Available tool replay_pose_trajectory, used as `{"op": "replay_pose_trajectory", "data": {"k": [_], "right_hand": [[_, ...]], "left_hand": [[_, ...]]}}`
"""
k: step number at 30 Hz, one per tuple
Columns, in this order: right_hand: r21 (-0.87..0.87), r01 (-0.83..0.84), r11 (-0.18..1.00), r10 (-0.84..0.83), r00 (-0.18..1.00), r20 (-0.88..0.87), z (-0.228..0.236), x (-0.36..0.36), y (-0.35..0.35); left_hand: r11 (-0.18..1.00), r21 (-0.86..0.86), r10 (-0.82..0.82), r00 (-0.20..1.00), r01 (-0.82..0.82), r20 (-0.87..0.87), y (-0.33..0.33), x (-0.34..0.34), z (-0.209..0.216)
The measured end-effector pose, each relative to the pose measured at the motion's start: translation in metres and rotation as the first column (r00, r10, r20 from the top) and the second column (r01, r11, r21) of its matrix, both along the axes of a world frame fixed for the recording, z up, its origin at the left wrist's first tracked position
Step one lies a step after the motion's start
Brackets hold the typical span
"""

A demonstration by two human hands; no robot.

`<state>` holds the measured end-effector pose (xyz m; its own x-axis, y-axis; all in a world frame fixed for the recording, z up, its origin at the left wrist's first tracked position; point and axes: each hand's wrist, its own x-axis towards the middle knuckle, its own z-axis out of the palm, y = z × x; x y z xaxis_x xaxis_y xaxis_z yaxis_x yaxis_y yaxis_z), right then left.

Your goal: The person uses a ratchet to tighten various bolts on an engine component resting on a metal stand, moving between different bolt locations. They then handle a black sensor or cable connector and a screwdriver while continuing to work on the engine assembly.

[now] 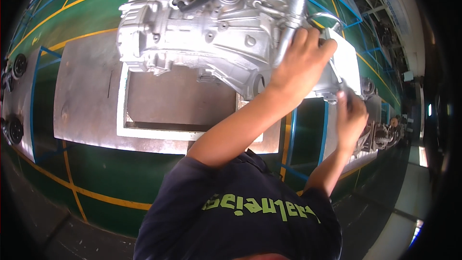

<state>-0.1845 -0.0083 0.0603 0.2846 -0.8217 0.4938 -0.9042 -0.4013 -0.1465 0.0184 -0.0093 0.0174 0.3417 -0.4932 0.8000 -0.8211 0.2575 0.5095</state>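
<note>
From my remote seat, a slip is my first worry: the slim rod (337, 71) runs between the hands at a slant, and if its far end lost its seat, the right hand (353, 113) could jolt into the gearbox's (192, 33) edge. The left hand's (302, 60) bent fingers sit close to the rod's upper end, so I judge a knuckle could get knocked or nipped there. A careless lean might also strain the silver tube (297, 7) just beyond those fingers.

I see the left fingers curled over against the tube's lower part, but can't tell whether they grip it. The right thumb and fingers bend at the rod's near end; blur keeps me from telling whether they pinch it. The gearbox's bulk lies ahead and to the left of both hands.
</note>
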Motion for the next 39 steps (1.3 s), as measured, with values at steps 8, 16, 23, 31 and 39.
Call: {"op": "replay_pose_trajectory", "data": {"k": [8,16,23,31,39], "right_hand": [[-0.136,-0.304,0.943,0.323,0.935,0.149,-0.060,0.005,0.092],[-0.135,-0.094,0.986,0.137,0.921,0.365,-0.036,-0.031,0.029],[0.162,-0.257,0.953,0.201,0.933,0.297,-0.001,-0.025,-0.125],[0.269,-0.537,0.799,0.430,0.824,0.369,0.039,0.005,-0.154],[0.256,-0.604,0.755,0.452,0.762,0.463,-0.017,-0.049,-0.010]], "left_hand": [[0.997,0.046,-0.061,0.997,0.058,0.055,-0.009,0.006,-0.003],[0.970,0.194,-0.153,0.988,0.146,0.021,-0.004,0.015,0.007],[0.938,0.250,-0.181,0.953,0.241,-0.241,0.006,0.001,0.014],[0.957,0.289,-0.036,0.972,-0.033,0.231,0.012,-0.015,-0.009],[0.976,0.143,0.124,0.956,-0.167,0.268,0.023,-0.009,-0.027]]}}
